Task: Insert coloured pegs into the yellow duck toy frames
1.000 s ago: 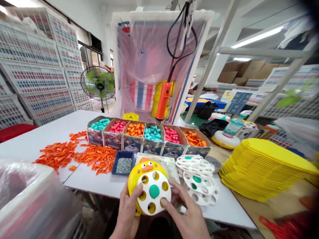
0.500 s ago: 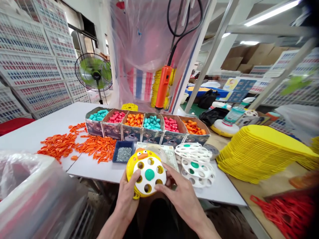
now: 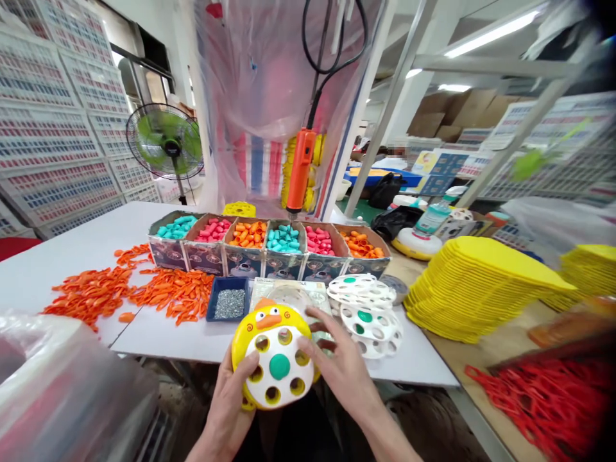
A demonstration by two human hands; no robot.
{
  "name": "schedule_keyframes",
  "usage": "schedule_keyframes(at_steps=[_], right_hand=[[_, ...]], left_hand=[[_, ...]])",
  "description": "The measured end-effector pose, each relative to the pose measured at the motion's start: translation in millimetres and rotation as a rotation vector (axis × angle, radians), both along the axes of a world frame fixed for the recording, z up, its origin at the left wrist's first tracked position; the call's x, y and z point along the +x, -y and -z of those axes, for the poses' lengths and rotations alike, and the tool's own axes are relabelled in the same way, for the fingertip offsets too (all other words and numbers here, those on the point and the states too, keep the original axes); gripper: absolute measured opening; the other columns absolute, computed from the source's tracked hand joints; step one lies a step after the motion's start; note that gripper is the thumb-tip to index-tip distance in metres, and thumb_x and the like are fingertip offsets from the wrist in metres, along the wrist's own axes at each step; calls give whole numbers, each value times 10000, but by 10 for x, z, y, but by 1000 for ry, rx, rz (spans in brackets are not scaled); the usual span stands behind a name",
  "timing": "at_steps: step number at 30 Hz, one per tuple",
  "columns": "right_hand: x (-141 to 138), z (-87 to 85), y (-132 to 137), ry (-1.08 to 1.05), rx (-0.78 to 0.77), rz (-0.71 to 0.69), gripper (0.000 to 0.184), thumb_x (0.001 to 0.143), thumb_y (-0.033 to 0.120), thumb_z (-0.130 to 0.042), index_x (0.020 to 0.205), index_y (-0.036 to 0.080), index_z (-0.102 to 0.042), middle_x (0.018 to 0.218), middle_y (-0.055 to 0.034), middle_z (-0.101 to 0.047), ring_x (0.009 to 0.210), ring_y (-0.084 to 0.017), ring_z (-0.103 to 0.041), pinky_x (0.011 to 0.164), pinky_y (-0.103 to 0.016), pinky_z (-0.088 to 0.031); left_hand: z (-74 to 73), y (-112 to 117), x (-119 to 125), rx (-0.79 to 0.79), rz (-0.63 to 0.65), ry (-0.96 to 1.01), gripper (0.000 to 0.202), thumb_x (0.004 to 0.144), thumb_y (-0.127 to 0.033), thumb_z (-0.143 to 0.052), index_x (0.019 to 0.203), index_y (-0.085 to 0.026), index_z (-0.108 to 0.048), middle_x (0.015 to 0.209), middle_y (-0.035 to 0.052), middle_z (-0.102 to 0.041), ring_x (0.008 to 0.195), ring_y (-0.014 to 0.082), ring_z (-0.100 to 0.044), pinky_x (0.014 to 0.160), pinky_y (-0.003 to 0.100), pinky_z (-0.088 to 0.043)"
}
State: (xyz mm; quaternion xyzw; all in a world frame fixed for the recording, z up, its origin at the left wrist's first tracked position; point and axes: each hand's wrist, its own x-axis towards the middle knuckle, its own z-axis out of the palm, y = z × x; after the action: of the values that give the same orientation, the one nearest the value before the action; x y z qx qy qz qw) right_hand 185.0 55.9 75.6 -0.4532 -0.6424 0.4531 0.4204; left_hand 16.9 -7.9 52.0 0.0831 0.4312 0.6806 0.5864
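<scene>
My left hand (image 3: 230, 403) grips the left edge of a yellow duck-shaped toy (image 3: 245, 333) with an orange beak. On its face sits a white disc (image 3: 278, 367) with several round holes and a green centre knob. My right hand (image 3: 339, 371) rests on the disc's right rim, its fingers spread along the edge and over the table behind. A stack of the same white discs (image 3: 366, 307) lies just to the right on the white table (image 3: 158, 337).
A row of small boxes (image 3: 269, 247) holds teal, pink and orange pieces. Loose orange pieces (image 3: 125, 292) lie at the left, beside a blue tray of screws (image 3: 229, 303). An orange electric screwdriver (image 3: 299, 170) hangs above. Yellow plates (image 3: 481, 282) are stacked at the right; a fan (image 3: 166, 142) stands behind.
The toy and both hands have shifted slightly left and lower in view, nearer to me. My right hand's fingers have spread wider over the disc's right rim.
</scene>
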Motion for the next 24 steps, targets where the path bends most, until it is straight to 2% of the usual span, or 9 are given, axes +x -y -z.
schedule_keyframes(at_steps=[3,6,12,18,24], right_hand=[[-45,-53,-37,-340,-347,-248,419,798,418,-721,1166,236,-637,1167,-79,-697,1031,-260,-662,821,-344,-547],[-72,-64,-13,-496,-511,-307,396,748,303,-779,1113,216,-654,1102,-56,-727,976,-222,-681,783,-281,-532],[-45,-55,86,-575,-591,-305,384,691,216,-804,1049,190,-667,1033,-44,-740,935,-212,-684,779,-281,-528],[-31,-83,181,-616,-681,-365,515,679,198,-806,1165,197,-635,1198,-86,-705,1086,-276,-655,919,-375,-500],[-77,-8,242,-628,-736,-318,576,654,214,-814,1199,191,-628,1216,-88,-699,1112,-292,-646,935,-386,-492]], left_hand=[[84,48,-63,7,57,2,813,637,-234,-851,1357,-234,-473,931,70,-798,822,296,-760,690,363,-630],[158,74,-135,15,109,5,832,620,-246,-862,1355,-217,-473,943,91,-797,836,315,-757,688,370,-629],[179,125,-209,82,180,-6,819,627,-237,-851,1363,-226,-493,1021,109,-788,881,319,-750,751,369,-617],[234,170,-267,114,247,17,902,608,-242,-864,1411,-254,-454,1032,106,-789,795,297,-758,717,351,-613],[305,211,-296,102,242,26,946,583,-241,-879,1423,-263,-445,1025,101,-791,889,339,-744,750,384,-606]])
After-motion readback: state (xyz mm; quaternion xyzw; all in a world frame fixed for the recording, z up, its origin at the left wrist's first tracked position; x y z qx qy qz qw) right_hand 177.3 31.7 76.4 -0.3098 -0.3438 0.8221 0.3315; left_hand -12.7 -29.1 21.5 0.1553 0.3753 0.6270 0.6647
